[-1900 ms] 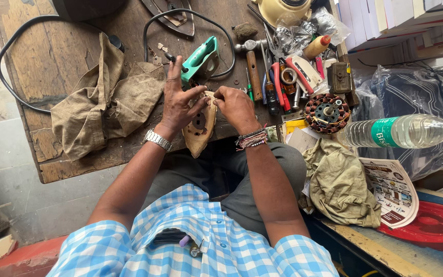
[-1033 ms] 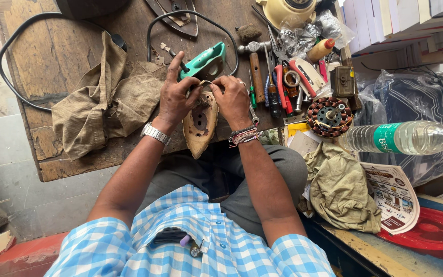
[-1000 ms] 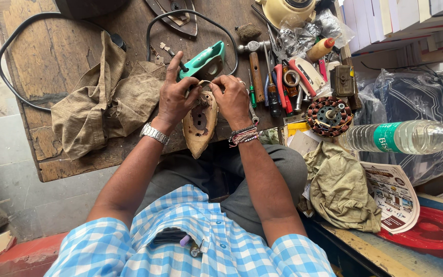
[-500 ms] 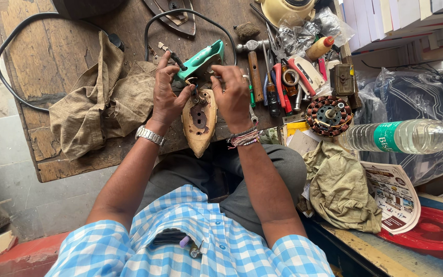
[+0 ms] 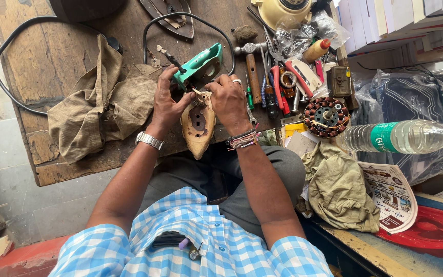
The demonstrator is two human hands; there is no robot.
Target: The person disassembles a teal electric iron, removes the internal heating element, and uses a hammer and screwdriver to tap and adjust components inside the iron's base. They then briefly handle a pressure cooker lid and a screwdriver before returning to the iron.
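A rusty tan soleplate of a clothes iron [image 5: 198, 124] lies point-down at the near edge of the wooden workbench [image 5: 52, 56]. My left hand [image 5: 167, 102] grips its left side, thumb near the top. My right hand [image 5: 228, 100], with a ring and bead bracelets, presses fingers on the soleplate's upper end, where small wire ends show. Just beyond the fingers sits the iron's green plastic handle housing [image 5: 198, 64], with a black power cord [image 5: 190, 20] running from it.
A crumpled brown cloth [image 5: 98, 102] lies left of my hands. Screwdrivers, a hammer [image 5: 252, 66] and pliers crowd the right side, beside a copper-wound motor stator [image 5: 326, 115]. A plastic water bottle [image 5: 401, 137], another cloth [image 5: 339, 190] and a second soleplate [image 5: 173, 15] are nearby.
Both hands and the soleplate shifted slightly up toward the green housing. My left hand's fingers, spread out earlier, now curl around the soleplate's side.
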